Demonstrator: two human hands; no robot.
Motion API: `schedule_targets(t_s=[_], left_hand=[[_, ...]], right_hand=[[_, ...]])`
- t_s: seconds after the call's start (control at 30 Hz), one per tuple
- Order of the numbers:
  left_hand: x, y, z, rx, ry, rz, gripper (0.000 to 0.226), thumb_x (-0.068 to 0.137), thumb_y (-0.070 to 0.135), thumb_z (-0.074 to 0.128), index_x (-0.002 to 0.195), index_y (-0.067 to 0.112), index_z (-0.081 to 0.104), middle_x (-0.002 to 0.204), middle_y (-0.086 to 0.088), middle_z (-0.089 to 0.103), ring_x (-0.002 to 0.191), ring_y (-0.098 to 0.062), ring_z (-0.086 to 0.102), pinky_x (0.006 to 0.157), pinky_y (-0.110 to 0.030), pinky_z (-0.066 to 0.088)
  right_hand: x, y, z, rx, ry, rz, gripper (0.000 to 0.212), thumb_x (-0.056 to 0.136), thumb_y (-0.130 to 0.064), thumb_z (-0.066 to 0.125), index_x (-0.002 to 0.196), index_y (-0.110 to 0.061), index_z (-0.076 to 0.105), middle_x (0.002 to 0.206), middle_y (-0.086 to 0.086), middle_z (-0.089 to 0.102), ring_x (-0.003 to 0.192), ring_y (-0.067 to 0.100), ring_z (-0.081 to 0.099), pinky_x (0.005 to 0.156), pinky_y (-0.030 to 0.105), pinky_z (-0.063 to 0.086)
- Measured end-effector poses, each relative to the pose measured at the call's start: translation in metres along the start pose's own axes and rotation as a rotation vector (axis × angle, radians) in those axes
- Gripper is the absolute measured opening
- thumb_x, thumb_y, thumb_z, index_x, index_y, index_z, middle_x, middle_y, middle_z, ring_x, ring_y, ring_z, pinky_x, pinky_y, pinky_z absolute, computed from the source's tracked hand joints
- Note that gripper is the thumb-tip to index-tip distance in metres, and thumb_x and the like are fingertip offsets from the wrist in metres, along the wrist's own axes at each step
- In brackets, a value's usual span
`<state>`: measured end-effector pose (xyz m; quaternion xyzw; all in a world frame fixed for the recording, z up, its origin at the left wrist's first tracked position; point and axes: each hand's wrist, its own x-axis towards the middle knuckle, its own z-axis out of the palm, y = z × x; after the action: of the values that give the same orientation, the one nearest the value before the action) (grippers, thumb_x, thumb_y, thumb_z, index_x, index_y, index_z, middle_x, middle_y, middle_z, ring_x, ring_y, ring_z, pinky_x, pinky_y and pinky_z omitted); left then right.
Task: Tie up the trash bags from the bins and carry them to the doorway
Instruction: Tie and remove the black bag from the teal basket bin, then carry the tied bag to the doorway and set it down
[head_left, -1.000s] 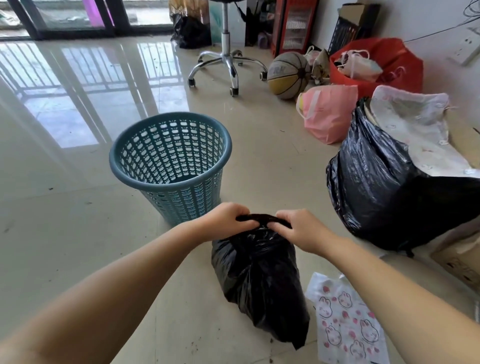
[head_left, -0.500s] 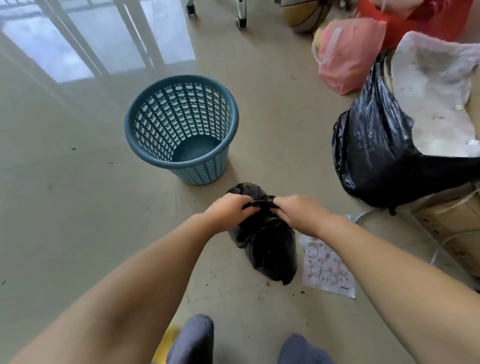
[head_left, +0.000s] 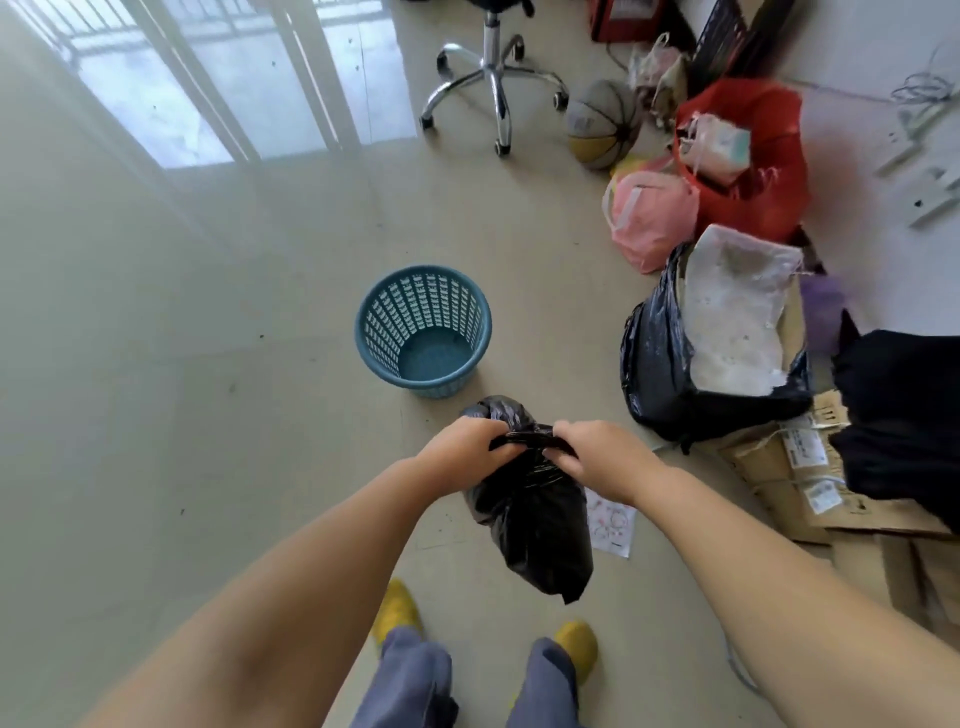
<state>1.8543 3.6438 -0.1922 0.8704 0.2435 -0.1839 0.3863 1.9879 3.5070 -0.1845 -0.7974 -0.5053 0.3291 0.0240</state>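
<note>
Both hands are curled tight on the gathered neck of one small black trash bag. The left hand pinches the twisted plastic from the left, the right hand from the right, knuckles up, with a short band of plastic stretched between them. Both forearms reach forward and inward, bare, meeting over the bag. The bag hangs from the grip just on the near side of the single blue bin, above the floor; whether its bottom touches the floor cannot be told. To the right of the bin stands one larger black bag, open, with pale material inside. Beyond that bag lie one pink bag and one red bag. Two yellow slippers show below the held bag.
</note>
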Motion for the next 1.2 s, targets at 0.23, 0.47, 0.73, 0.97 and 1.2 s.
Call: schedule_targets(t_s=[0.23,0.47,0.73,0.97,1.2], left_hand=[[-0.09,0.062,-0.06,-0.083,0.106,0.006,0.023,0.093,0.03,0.053,0.079,0.013,0.06,0.078,-0.007,0.062,0.075,-0.025,0.059,0.07,-0.038,0.047],[-0.13,0.083,-0.079,-0.02,0.142,0.047,0.03,0.094,0.029,0.053,0.072,0.008,0.056,0.065,0.003,0.049,0.06,-0.014,0.045,0.051,-0.021,0.031],[-0.124,0.083,-0.109,0.06,0.035,0.159,0.029,0.094,0.032,0.052,0.076,0.01,0.058,0.064,0.001,0.052,0.06,-0.016,0.047,0.058,-0.029,0.038],[-0.109,0.095,-0.125,0.26,-0.217,0.371,0.023,0.094,0.031,0.052,0.085,0.012,0.064,0.073,0.001,0.056,0.064,-0.014,0.049,0.058,-0.026,0.037],[-0.124,0.148,-0.07,0.484,-0.441,0.651,0.024,0.093,0.032,0.052,0.079,0.016,0.061,0.073,0.001,0.055,0.072,-0.018,0.053,0.069,-0.033,0.043]], right_hand=[[-0.079,-0.069,-0.081,0.123,0.063,0.066,0.024,0.095,-0.034,0.048,0.084,-0.012,0.05,0.077,0.006,0.055,0.072,0.028,0.052,0.063,0.037,0.04],[-0.117,-0.094,-0.102,0.084,0.078,0.057,0.023,0.096,-0.033,0.047,0.083,-0.014,0.049,0.076,0.004,0.055,0.069,0.025,0.05,0.06,0.033,0.036],[-0.13,-0.114,-0.104,0.16,0.175,0.176,0.023,0.096,-0.032,0.047,0.083,-0.014,0.05,0.069,0.001,0.052,0.068,0.024,0.05,0.06,0.033,0.036],[-0.159,-0.143,-0.075,0.343,0.349,0.46,0.026,0.096,-0.034,0.046,0.074,-0.021,0.041,0.068,-0.002,0.045,0.072,0.021,0.047,0.061,0.031,0.033],[-0.244,-0.161,-0.017,0.552,0.573,0.782,0.025,0.095,-0.033,0.047,0.093,-0.011,0.058,0.085,0.005,0.061,0.076,0.025,0.055,0.054,0.031,0.035]])
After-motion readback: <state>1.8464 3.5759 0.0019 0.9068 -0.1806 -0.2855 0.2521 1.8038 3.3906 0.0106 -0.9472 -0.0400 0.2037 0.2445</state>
